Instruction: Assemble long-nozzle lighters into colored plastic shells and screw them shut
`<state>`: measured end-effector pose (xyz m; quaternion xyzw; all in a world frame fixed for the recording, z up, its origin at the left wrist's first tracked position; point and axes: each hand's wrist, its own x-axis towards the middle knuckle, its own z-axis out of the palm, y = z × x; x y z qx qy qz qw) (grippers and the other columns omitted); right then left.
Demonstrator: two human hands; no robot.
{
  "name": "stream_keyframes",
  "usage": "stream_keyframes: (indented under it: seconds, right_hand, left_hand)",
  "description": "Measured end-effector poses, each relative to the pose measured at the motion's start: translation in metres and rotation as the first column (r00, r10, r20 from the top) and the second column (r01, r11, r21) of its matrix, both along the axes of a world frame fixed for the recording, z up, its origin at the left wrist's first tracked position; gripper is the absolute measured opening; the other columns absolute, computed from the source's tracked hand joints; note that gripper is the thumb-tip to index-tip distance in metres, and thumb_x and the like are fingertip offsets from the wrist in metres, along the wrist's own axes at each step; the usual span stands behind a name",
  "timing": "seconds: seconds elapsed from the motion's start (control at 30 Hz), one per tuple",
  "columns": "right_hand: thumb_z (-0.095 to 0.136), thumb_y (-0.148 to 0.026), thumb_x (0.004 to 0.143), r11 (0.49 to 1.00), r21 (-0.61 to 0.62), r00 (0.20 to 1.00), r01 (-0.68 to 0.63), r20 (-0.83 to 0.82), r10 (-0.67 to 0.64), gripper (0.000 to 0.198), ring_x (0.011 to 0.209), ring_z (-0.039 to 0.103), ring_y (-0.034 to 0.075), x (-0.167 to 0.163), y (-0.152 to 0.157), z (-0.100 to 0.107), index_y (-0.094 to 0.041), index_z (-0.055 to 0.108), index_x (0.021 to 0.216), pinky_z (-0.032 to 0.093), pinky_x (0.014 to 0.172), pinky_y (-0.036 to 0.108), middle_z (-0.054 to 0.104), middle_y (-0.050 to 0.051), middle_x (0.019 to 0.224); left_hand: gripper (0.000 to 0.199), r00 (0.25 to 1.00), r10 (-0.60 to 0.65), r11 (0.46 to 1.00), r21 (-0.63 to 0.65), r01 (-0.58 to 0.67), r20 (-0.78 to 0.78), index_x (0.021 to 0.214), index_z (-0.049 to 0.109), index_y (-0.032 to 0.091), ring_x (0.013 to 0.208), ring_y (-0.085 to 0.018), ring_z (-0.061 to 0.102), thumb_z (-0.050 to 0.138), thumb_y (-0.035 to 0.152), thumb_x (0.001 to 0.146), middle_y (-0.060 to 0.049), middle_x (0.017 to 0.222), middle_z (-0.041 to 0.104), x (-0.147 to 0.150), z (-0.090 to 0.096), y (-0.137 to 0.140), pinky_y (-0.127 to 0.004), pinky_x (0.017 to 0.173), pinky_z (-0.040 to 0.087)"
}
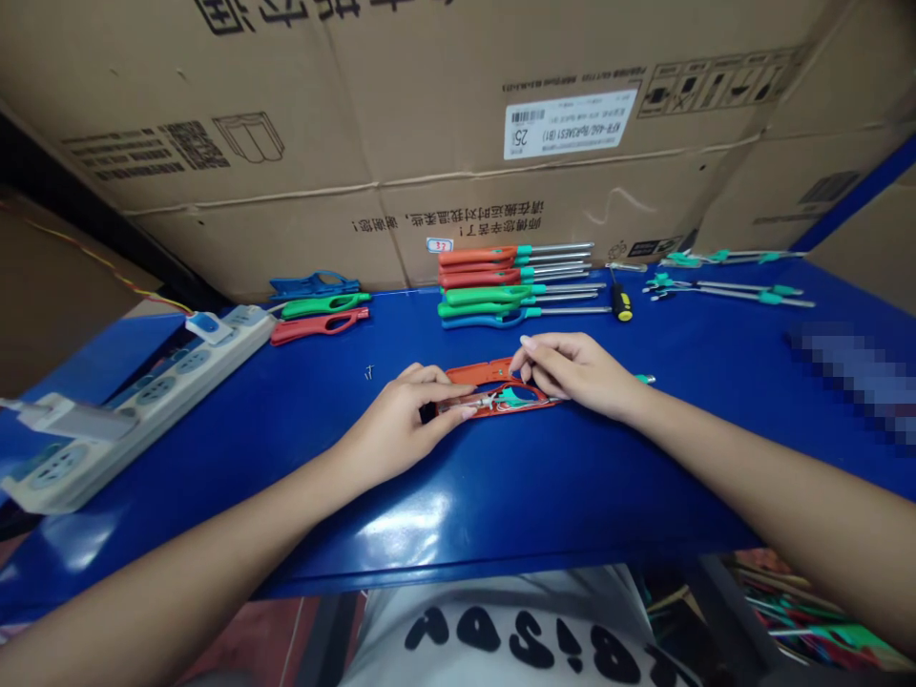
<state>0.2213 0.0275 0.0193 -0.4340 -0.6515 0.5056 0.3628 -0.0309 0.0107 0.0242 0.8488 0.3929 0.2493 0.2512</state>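
An opened orange long-nose lighter handle [493, 412] lies on the blue table, with a clear tank [468, 402], a green trigger piece [510, 397] and thin white wires inside. My left hand [401, 420] holds its left end, thumb and fingers closed over the tank. Just behind lies a second orange shell half [476, 371], partly covered by my fingers. My right hand [572, 372] is over the handle's right end, its thumb and forefinger pinched together; what they hold, if anything, is too small to make out. A green tip [645, 380] of the lighter's rod shows beyond my right wrist.
Assembled lighters [522, 296] are stacked at the back, with a black-yellow screwdriver [621, 301] beside them. Rod assemblies [744, 290] lie back right, coloured handle shells [322, 324] back left. Small screws [369, 371] are left of my hands; a power strip [150, 401] runs along the left.
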Motion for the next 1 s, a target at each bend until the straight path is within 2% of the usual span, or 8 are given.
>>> stream_keyframes:
  seconds: [0.1,0.27,0.43,0.53,0.73,0.83,0.9,1.0]
  right_hand:
    - [0.050,-0.064,0.094,1.000,-0.010,1.000,0.005,-0.011,-0.006,0.054,0.039,0.035,0.006,0.0032,0.0037,-0.0014,-0.013,0.068,0.085,0.035,0.051,0.025,0.044,-0.008,0.043]
    - [0.052,-0.063,0.093,0.999,-0.016,1.000,-0.029,-0.010,0.029,0.053,0.041,0.037,0.006,0.0034,0.0039,-0.0027,-0.014,0.068,0.085,0.034,0.051,0.024,0.045,-0.008,0.045]
    - [0.053,-0.062,0.094,0.999,-0.024,0.999,-0.049,-0.023,0.048,0.050,0.041,0.037,0.006,0.0037,0.0037,-0.0027,-0.015,0.068,0.084,0.034,0.050,0.025,0.047,-0.007,0.049]
    - [0.055,-0.062,0.093,0.998,-0.026,0.998,-0.048,-0.034,0.048,0.051,0.042,0.039,0.005,0.0038,0.0041,-0.0030,-0.014,0.068,0.084,0.034,0.049,0.024,0.053,-0.005,0.055]
    - [0.056,-0.063,0.091,0.998,-0.025,0.998,-0.059,-0.033,0.058,0.051,0.042,0.037,0.005,0.0024,0.0041,-0.0016,-0.014,0.067,0.081,0.033,0.048,0.024,0.052,-0.005,0.055]
    - [0.057,-0.062,0.091,0.998,-0.013,0.998,-0.056,-0.013,0.056,0.050,0.042,0.038,0.004,0.0019,0.0026,-0.0005,-0.014,0.068,0.082,0.034,0.047,0.024,0.060,-0.002,0.063]
    - [0.057,-0.060,0.091,0.998,0.022,0.997,-0.065,0.030,0.064,0.048,0.046,0.045,0.006,0.0017,0.0006,-0.0004,-0.014,0.071,0.086,0.037,0.049,0.024,0.067,0.001,0.072]
    - [0.060,-0.053,0.092,0.985,0.127,0.989,-0.118,0.106,0.105,0.040,0.068,0.063,0.013,0.0014,-0.0036,-0.0014,-0.016,0.076,0.094,0.046,0.059,0.025,0.076,0.006,0.089]
  left_hand:
    - [0.026,0.999,-0.022,1.000,0.001,0.022,-0.029,0.115,0.074,0.021,0.088,-0.020,0.061,0.068,0.033,0.093,-0.005,0.092,0.072,0.0008,-0.0006,0.0009,-0.036,0.083,0.048]
    - [0.021,0.997,-0.010,0.996,0.083,0.016,-0.071,0.108,0.074,0.020,0.086,-0.020,0.062,0.070,0.030,0.090,-0.005,0.095,0.075,0.0024,0.0011,-0.0007,-0.035,0.082,0.049]
    - [0.016,0.997,-0.024,0.994,0.107,0.032,-0.072,0.103,0.075,0.019,0.081,-0.019,0.065,0.068,0.026,0.091,-0.005,0.092,0.075,0.0015,0.0049,-0.0044,-0.032,0.076,0.052]
    - [0.018,0.997,-0.052,0.992,0.111,0.058,-0.051,0.105,0.077,0.019,0.082,-0.018,0.068,0.063,0.023,0.094,-0.007,0.096,0.074,0.0012,0.0040,-0.0060,-0.030,0.075,0.053]
    - [0.021,0.996,-0.069,0.989,0.125,0.076,-0.060,0.110,0.078,0.019,0.082,-0.017,0.069,0.063,0.023,0.095,-0.007,0.093,0.071,0.0008,0.0006,-0.0074,-0.030,0.077,0.055]
    - [0.021,0.996,-0.073,0.990,0.120,0.079,-0.056,0.110,0.078,0.017,0.080,-0.016,0.069,0.063,0.021,0.095,-0.006,0.092,0.070,0.0006,0.0005,-0.0071,-0.028,0.075,0.054]
    - [0.020,0.996,-0.075,0.990,0.114,0.079,-0.041,0.107,0.079,0.017,0.079,-0.016,0.068,0.063,0.020,0.095,-0.006,0.090,0.069,0.0007,0.0006,-0.0064,-0.028,0.074,0.054]
    - [0.018,0.997,-0.072,0.992,0.097,0.074,-0.032,0.103,0.079,0.019,0.079,-0.015,0.068,0.062,0.020,0.095,-0.005,0.090,0.070,0.0015,0.0006,-0.0059,-0.027,0.074,0.054]
